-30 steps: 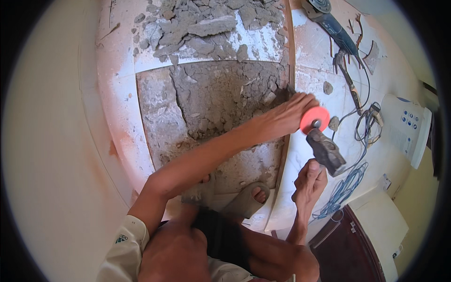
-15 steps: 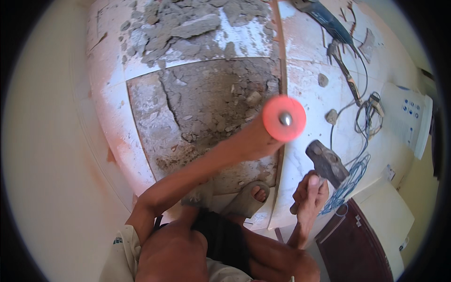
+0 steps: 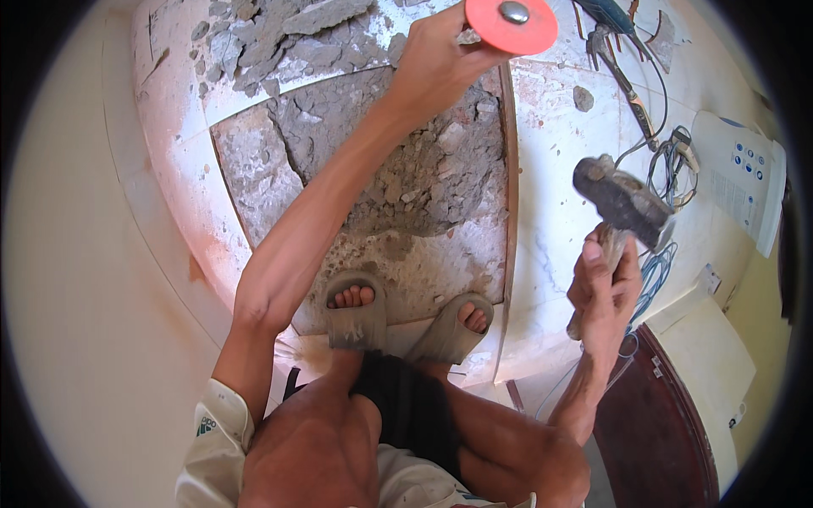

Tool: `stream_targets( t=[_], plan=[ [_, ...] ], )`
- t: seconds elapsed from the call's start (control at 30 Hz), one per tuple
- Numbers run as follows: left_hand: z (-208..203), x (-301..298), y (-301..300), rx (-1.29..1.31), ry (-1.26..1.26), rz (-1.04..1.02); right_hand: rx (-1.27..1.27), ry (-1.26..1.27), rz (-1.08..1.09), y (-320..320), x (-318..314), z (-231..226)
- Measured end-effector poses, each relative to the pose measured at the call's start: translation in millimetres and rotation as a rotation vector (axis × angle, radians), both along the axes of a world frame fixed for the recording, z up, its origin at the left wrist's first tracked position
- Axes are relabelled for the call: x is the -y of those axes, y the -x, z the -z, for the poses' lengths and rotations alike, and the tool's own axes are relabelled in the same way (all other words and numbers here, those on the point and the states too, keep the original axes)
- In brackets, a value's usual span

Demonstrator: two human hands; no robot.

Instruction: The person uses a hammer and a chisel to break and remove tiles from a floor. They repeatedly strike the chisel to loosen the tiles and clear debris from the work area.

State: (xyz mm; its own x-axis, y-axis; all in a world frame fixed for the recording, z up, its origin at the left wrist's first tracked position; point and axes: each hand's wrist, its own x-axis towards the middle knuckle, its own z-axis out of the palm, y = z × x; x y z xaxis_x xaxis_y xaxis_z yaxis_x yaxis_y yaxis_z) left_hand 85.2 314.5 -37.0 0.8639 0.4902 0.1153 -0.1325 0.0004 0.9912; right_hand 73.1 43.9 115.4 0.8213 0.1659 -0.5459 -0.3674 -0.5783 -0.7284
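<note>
Two closed fists — left hand (image 3: 436, 68) around a red-guarded chisel (image 3: 511, 29) near the broken floor patch's (image 3: 406, 182) far corner, right hand (image 3: 603, 292) around a hammer (image 3: 622, 203), apart — chiselling seems in hand, the next blow calling for careful aim

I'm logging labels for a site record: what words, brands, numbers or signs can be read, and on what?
Left sleeve: dark green emblem with lettering, which I won't copy out.
White container: round blue signs; fine print too small to read.
Hammer and red-topped tool: no lettering visible.
Power tool: no readable lettering.
</note>
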Motion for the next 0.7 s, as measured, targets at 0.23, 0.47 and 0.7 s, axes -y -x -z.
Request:
stream_targets(
  t=[0.23,0.47,0.7],
  plan=[
    [14,6,-5,0.101,-0.040,-0.127,0.115,-0.047,-0.055,-21,-36,-25],
    [1,-5,-3,0.038,-0.139,-0.079,0.194,0.057,-0.112,-32,-68,-38],
    [-3,-8,-11,0.055,-0.051,-0.048,0.454,0.174,-0.359,-65,-113,-64]
  ],
)
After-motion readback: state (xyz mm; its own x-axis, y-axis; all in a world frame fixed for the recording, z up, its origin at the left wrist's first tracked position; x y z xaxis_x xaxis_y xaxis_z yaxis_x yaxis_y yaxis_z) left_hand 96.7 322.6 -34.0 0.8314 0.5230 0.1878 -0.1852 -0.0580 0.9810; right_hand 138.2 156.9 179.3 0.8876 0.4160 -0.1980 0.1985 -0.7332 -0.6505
